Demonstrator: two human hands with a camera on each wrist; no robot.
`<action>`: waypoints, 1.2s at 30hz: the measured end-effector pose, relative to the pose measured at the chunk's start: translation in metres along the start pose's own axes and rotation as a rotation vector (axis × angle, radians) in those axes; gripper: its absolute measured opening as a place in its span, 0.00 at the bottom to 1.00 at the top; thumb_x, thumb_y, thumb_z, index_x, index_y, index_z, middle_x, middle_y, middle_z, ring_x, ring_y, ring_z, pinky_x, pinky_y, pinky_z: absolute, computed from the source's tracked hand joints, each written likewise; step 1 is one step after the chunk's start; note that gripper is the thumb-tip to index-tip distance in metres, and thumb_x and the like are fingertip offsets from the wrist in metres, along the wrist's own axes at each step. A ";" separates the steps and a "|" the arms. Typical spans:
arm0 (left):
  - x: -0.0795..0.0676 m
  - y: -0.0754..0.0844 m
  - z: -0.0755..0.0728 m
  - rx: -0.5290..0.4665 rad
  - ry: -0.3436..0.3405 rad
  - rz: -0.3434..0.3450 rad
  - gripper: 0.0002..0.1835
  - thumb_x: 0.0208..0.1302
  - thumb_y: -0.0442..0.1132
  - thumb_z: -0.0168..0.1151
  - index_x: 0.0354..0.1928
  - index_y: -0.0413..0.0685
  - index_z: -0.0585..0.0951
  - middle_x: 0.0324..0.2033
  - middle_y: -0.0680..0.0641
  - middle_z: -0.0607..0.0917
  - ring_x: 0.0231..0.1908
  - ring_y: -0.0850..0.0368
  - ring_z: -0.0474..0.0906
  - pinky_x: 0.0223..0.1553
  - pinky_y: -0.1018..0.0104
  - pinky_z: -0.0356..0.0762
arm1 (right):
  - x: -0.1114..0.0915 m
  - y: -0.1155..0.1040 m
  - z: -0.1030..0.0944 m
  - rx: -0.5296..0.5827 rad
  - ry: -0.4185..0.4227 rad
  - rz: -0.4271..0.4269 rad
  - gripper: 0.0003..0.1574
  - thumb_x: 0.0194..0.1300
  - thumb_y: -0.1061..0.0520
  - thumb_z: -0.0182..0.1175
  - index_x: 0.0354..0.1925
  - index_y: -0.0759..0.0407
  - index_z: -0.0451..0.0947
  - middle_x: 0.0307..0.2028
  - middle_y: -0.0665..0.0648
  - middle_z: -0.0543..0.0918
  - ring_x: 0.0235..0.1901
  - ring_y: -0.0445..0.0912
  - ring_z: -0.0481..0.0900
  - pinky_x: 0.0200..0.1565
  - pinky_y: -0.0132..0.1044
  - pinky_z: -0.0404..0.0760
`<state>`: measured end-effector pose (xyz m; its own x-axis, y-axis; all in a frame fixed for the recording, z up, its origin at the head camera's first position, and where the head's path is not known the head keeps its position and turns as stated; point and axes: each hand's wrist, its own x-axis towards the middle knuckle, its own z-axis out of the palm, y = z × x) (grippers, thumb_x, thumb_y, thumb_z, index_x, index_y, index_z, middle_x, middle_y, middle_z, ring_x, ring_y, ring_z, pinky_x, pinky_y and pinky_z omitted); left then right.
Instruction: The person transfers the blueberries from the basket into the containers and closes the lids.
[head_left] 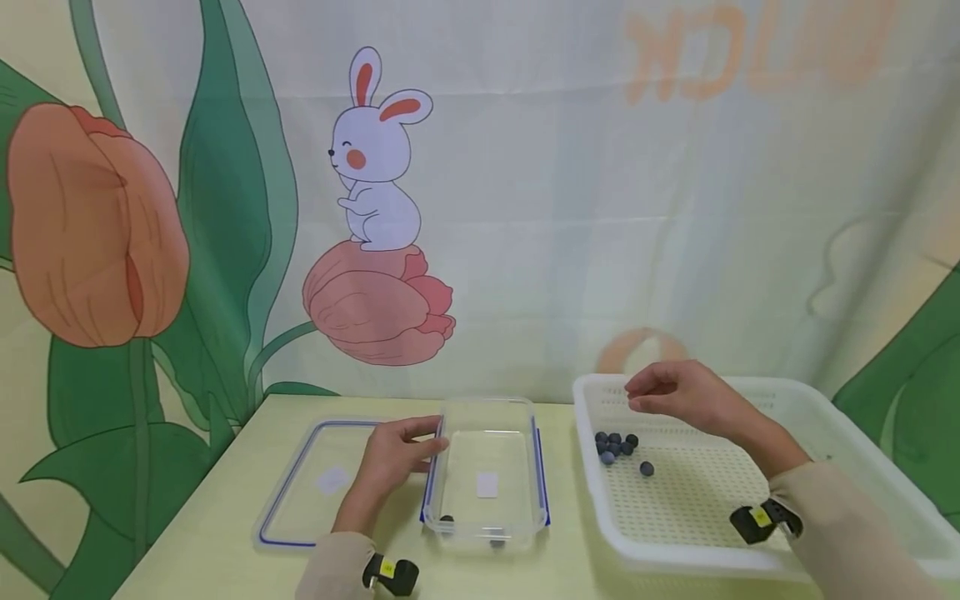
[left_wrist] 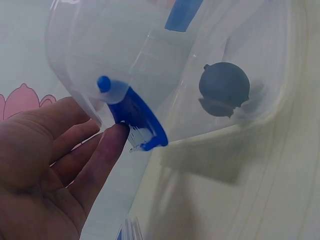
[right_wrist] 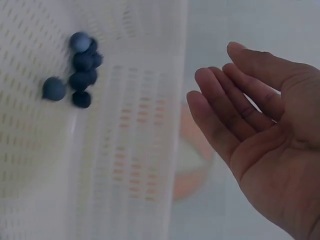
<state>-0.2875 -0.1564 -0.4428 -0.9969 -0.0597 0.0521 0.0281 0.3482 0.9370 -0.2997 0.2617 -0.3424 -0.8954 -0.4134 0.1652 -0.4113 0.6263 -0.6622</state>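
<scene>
A clear plastic food container with blue side clips stands at the middle of the table. My left hand holds its left side, the thumb on a blue clip and the other fingers behind it. Through the clear wall a blueberry shows inside, near the bottom. My right hand hovers over the left back part of a white perforated basket, fingers loosely bent and holding nothing. Several blueberries lie bunched at the basket's left side, with a single blueberry apart from them.
Left of the container, partly behind my left hand, a clear lid with a blue seal lies flat on the pale yellow table. A printed curtain hangs right behind the table.
</scene>
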 end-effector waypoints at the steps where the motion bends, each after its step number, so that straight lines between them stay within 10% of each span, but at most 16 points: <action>1: 0.000 0.000 0.000 0.002 0.000 0.000 0.23 0.67 0.35 0.76 0.62 0.42 0.86 0.57 0.40 0.88 0.42 0.52 0.88 0.41 0.60 0.91 | 0.001 0.006 0.001 0.006 -0.009 0.002 0.15 0.73 0.56 0.70 0.52 0.64 0.86 0.45 0.54 0.90 0.47 0.49 0.87 0.47 0.38 0.86; 14: 0.001 0.001 0.002 0.026 0.002 -0.001 0.23 0.67 0.37 0.76 0.63 0.43 0.86 0.57 0.41 0.88 0.41 0.54 0.87 0.41 0.61 0.90 | 0.005 0.058 0.008 0.071 -0.189 0.063 0.14 0.71 0.60 0.70 0.50 0.69 0.85 0.42 0.56 0.89 0.42 0.49 0.86 0.42 0.42 0.87; 36: -0.001 0.001 0.000 0.009 0.000 -0.003 0.23 0.67 0.36 0.75 0.63 0.42 0.86 0.58 0.41 0.87 0.43 0.52 0.87 0.42 0.61 0.90 | 0.009 0.074 0.029 0.038 -0.392 0.079 0.07 0.64 0.67 0.73 0.41 0.68 0.88 0.31 0.53 0.88 0.26 0.43 0.73 0.29 0.35 0.76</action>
<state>-0.2862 -0.1561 -0.4423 -0.9969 -0.0610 0.0498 0.0249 0.3562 0.9341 -0.3338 0.2854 -0.4108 -0.7882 -0.5905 -0.1735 -0.3309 0.6443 -0.6895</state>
